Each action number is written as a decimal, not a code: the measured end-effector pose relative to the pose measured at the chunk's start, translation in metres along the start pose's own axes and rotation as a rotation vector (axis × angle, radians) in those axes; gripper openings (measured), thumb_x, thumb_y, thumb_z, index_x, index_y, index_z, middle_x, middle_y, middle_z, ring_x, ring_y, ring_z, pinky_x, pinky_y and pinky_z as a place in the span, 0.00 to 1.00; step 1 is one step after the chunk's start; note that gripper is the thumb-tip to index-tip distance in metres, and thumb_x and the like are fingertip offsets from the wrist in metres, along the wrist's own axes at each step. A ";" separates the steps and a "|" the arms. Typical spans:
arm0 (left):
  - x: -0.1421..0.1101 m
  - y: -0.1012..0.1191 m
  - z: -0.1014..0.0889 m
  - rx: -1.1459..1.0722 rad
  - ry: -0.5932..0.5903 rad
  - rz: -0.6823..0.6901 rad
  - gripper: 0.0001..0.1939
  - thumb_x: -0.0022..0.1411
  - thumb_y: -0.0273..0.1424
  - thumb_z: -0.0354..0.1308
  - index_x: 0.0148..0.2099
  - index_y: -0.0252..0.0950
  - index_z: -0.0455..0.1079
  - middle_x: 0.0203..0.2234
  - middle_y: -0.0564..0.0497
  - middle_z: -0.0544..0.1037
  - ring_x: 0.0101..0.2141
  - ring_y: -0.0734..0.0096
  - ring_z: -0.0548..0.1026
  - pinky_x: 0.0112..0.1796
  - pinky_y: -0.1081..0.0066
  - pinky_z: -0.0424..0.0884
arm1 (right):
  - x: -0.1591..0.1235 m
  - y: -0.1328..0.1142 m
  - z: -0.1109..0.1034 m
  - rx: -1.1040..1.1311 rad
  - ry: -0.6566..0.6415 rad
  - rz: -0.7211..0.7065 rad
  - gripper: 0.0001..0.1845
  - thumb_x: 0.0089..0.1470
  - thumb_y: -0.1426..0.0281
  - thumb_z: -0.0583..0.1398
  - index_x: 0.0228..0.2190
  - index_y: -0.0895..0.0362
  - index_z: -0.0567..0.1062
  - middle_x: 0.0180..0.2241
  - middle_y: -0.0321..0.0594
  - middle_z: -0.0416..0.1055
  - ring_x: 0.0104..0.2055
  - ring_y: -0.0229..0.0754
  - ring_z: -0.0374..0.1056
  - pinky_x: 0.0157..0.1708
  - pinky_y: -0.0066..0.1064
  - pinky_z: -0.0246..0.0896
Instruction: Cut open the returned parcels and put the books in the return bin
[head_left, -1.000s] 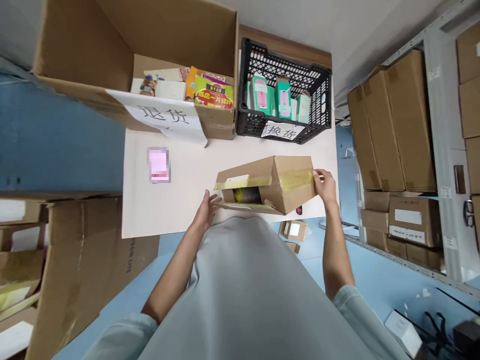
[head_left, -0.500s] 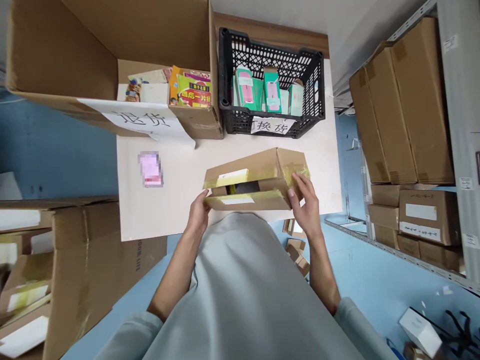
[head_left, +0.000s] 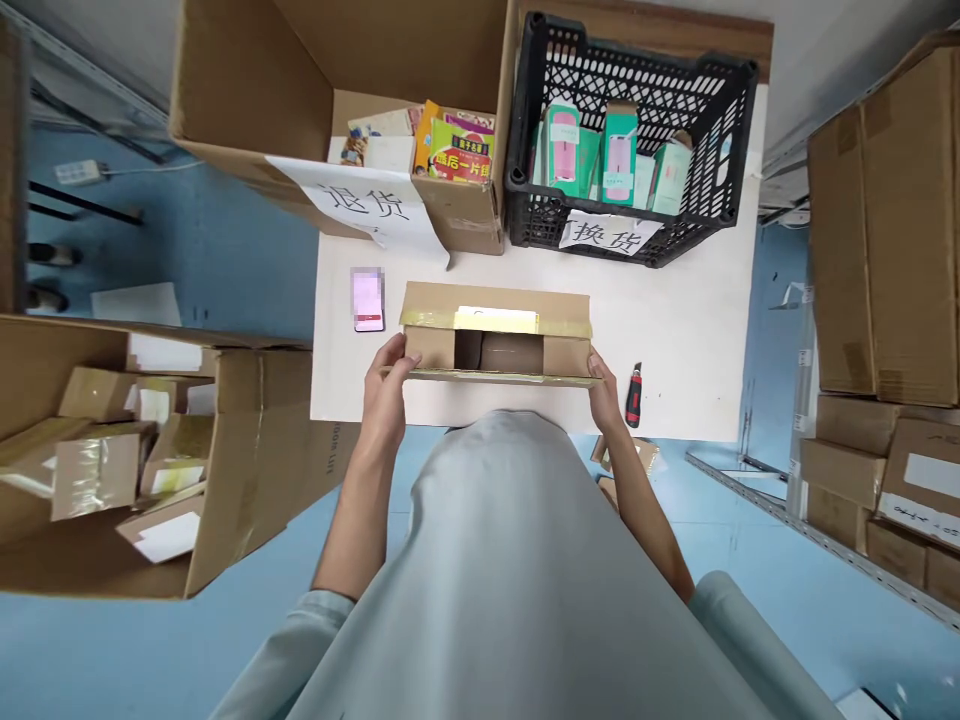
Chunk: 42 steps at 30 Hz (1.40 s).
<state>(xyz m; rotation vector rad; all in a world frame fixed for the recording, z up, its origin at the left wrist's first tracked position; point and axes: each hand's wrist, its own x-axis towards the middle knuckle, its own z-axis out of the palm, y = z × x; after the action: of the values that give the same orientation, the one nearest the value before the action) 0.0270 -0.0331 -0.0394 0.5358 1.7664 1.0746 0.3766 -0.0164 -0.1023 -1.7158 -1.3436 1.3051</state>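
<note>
A brown cardboard box (head_left: 424,350) with its top flaps parted lies at the near side of the white table (head_left: 675,330). Yellowish tape and a white label run along the far flap. Through the gap I see brown inner flaps and a dark inside; the contents cannot be made out. My left hand (head_left: 386,380) grips the box's left end, thumb on the near flap. At the right end, my right hand (head_left: 606,392) holds the near flap's corner. A red and black utility knife (head_left: 634,396) lies just right of that hand. Left of the box rests a phone (head_left: 368,300).
A large carton (head_left: 225,165) with colourful packets and a black plastic crate (head_left: 536,215) with green boxes stand at the back, both with paper signs. At lower left is a big carton (head_left: 240,470) of parcels. Stacked cartons (head_left: 907,230) line the right.
The box has turned square to me and its flaps have spread wider. My view has shifted left, and the utility knife now shows on the table.
</note>
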 end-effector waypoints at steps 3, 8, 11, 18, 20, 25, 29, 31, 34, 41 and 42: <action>-0.005 -0.006 -0.012 -0.013 -0.064 0.022 0.38 0.61 0.40 0.73 0.72 0.42 0.74 0.76 0.41 0.70 0.78 0.43 0.64 0.77 0.50 0.59 | 0.007 0.000 -0.006 0.011 0.023 -0.008 0.48 0.70 0.32 0.52 0.72 0.52 0.73 0.71 0.52 0.74 0.73 0.54 0.70 0.72 0.55 0.68; -0.022 -0.024 -0.029 0.001 -0.074 0.034 0.40 0.59 0.41 0.76 0.72 0.45 0.74 0.76 0.40 0.70 0.77 0.42 0.65 0.77 0.47 0.61 | 0.030 -0.023 -0.032 -0.222 0.003 -0.242 0.43 0.65 0.41 0.65 0.73 0.46 0.71 0.78 0.49 0.63 0.78 0.57 0.63 0.73 0.58 0.67; -0.034 -0.034 -0.036 -0.020 -0.052 -0.052 0.42 0.56 0.40 0.78 0.72 0.45 0.74 0.76 0.38 0.69 0.77 0.39 0.65 0.76 0.43 0.62 | 0.048 -0.043 -0.041 -0.346 -0.079 -0.346 0.29 0.70 0.45 0.62 0.63 0.46 0.81 0.72 0.47 0.73 0.75 0.58 0.67 0.74 0.60 0.65; -0.053 -0.059 -0.061 -0.044 -0.126 -0.172 0.58 0.48 0.36 0.83 0.78 0.44 0.65 0.73 0.33 0.72 0.76 0.43 0.66 0.71 0.47 0.70 | 0.101 -0.045 -0.029 -0.213 0.059 -0.257 0.39 0.68 0.31 0.56 0.34 0.53 0.79 0.32 0.40 0.79 0.43 0.51 0.79 0.48 0.43 0.79; -0.050 -0.069 -0.065 -0.042 -0.162 -0.182 0.65 0.46 0.34 0.85 0.81 0.46 0.60 0.70 0.34 0.74 0.68 0.45 0.76 0.65 0.48 0.76 | 0.122 -0.034 -0.023 -0.136 0.106 -0.193 0.36 0.66 0.33 0.61 0.40 0.55 0.80 0.31 0.39 0.78 0.40 0.50 0.78 0.44 0.42 0.78; -0.022 -0.096 -0.054 0.096 -0.128 -0.133 0.70 0.42 0.36 0.88 0.82 0.42 0.57 0.68 0.34 0.74 0.43 0.62 0.84 0.53 0.55 0.83 | 0.160 -0.014 -0.010 -0.152 0.144 -0.033 0.28 0.61 0.53 0.68 0.55 0.60 0.80 0.35 0.41 0.81 0.40 0.49 0.77 0.48 0.46 0.77; 0.003 -0.106 -0.038 0.315 -0.021 0.084 0.61 0.52 0.41 0.85 0.81 0.41 0.60 0.69 0.33 0.74 0.50 0.56 0.83 0.59 0.53 0.79 | 0.160 -0.014 -0.004 -0.193 0.117 -0.004 0.13 0.56 0.63 0.65 0.39 0.59 0.84 0.39 0.42 0.83 0.46 0.48 0.78 0.56 0.43 0.74; 0.009 -0.107 -0.035 0.408 -0.001 0.193 0.58 0.58 0.42 0.83 0.82 0.43 0.58 0.70 0.34 0.73 0.58 0.50 0.81 0.62 0.51 0.77 | 0.154 -0.017 -0.003 -0.206 0.116 0.025 0.12 0.54 0.64 0.64 0.34 0.58 0.84 0.38 0.39 0.84 0.47 0.48 0.78 0.57 0.41 0.72; 0.009 -0.106 -0.036 0.518 -0.005 0.302 0.58 0.64 0.44 0.79 0.85 0.46 0.50 0.72 0.33 0.69 0.63 0.44 0.78 0.63 0.46 0.76 | 0.145 -0.019 -0.003 -0.210 0.126 0.058 0.15 0.56 0.60 0.62 0.34 0.56 0.85 0.37 0.38 0.84 0.48 0.50 0.80 0.57 0.41 0.72; -0.014 -0.077 -0.055 0.754 -0.161 0.589 0.55 0.70 0.37 0.73 0.87 0.48 0.43 0.83 0.32 0.49 0.81 0.33 0.52 0.75 0.34 0.60 | 0.129 -0.032 -0.002 -0.442 0.230 -0.204 0.22 0.71 0.57 0.58 0.50 0.57 0.85 0.59 0.56 0.81 0.68 0.58 0.71 0.73 0.56 0.63; -0.019 -0.068 -0.055 0.788 -0.193 0.622 0.53 0.71 0.35 0.71 0.86 0.49 0.45 0.84 0.34 0.47 0.82 0.32 0.50 0.75 0.32 0.59 | 0.120 -0.038 -0.003 -0.477 0.258 -0.245 0.23 0.72 0.56 0.58 0.53 0.57 0.84 0.63 0.58 0.78 0.71 0.59 0.68 0.74 0.59 0.60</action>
<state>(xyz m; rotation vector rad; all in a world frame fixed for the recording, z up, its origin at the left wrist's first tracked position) -0.0066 -0.1059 -0.0798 1.6945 1.8523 0.6307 0.3664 0.1093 -0.1084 -1.8682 -1.7342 0.6321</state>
